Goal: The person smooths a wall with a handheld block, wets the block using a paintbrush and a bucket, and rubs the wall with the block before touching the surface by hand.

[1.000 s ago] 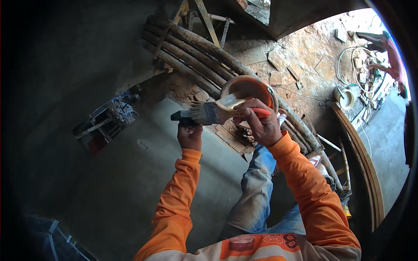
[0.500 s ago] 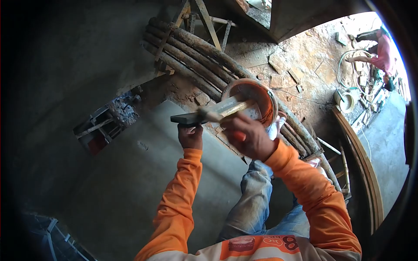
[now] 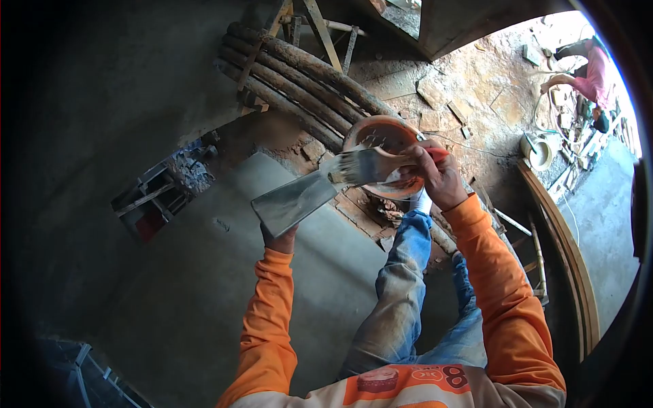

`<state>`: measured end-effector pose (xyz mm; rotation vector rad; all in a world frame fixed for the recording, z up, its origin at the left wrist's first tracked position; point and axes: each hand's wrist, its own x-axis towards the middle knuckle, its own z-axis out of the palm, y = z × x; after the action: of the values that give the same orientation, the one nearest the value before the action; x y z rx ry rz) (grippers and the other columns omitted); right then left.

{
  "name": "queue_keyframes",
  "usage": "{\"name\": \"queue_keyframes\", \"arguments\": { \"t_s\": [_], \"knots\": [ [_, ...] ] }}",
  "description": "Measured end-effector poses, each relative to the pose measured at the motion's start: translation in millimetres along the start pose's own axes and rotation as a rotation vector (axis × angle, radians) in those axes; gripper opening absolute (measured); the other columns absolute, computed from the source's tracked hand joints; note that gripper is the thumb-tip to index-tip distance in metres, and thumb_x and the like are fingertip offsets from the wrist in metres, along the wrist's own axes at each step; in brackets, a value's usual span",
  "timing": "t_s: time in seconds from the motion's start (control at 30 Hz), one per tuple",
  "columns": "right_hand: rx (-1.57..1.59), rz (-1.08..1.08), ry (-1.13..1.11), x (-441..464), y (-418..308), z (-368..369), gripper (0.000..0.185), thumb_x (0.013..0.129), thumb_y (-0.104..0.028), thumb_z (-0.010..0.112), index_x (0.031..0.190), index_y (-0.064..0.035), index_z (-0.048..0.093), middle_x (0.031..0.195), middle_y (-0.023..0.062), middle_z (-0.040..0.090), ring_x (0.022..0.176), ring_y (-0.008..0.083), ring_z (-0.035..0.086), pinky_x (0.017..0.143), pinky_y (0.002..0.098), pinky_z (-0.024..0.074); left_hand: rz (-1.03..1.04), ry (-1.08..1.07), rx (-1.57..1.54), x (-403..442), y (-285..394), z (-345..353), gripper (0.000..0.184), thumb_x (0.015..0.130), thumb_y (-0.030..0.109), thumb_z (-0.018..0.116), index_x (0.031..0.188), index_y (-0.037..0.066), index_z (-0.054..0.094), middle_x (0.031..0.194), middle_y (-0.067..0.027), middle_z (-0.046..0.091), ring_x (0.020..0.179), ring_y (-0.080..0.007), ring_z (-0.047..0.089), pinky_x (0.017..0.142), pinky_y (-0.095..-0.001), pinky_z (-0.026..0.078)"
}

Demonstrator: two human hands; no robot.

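My right hand [image 3: 439, 175] grips a wide paintbrush [image 3: 364, 166] by its red-ended handle, bristles pointing left. The bristles are at the right end of a flat grey rectangular plate [image 3: 296, 200]. My left hand [image 3: 279, 238] is under the plate's lower left part and holds it from below; its fingers are mostly hidden by the plate. Behind the brush and my right hand, a round reddish bucket [image 3: 382, 124] rests on the wooden poles.
Long round poles [image 3: 313, 78] run diagonally past a wooden trestle [image 3: 323, 34]. Curved boards [image 3: 568, 255] stand at the right. Further back are a pale bucket [image 3: 539, 155], a hose, rubble and a bending person in pink [image 3: 595, 75]. A rectangular opening [image 3: 163, 187] shows at the left.
The plate has turned from edge-on to showing its broad face, and my left hand has moved slightly down and left. My right hand has shifted right and up with the brush.
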<state>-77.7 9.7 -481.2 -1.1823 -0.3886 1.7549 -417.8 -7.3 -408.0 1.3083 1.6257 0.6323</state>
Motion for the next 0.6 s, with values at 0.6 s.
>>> {"name": "queue_keyframes", "arguments": {
  "t_s": [0.6],
  "knots": [
    [0.364, 0.104, -0.075, -10.5, -3.6, 22.8, 0.023, 0.094, -0.024, 0.047, 0.097, -0.0021, 0.054, 0.082, 0.0095, 0.062, 0.069, 0.0184, 0.063, 0.065, 0.0309, 0.0544, 0.001, -0.023, -0.066, 0.1, -19.7, 11.5, 0.060, 0.068, 0.019, 0.079, 0.117, 0.000, 0.049, 0.108, -0.0087, 0.059, 0.098, -0.0172, 0.057, 0.084, -0.0304, 0.046]
  ]
}}
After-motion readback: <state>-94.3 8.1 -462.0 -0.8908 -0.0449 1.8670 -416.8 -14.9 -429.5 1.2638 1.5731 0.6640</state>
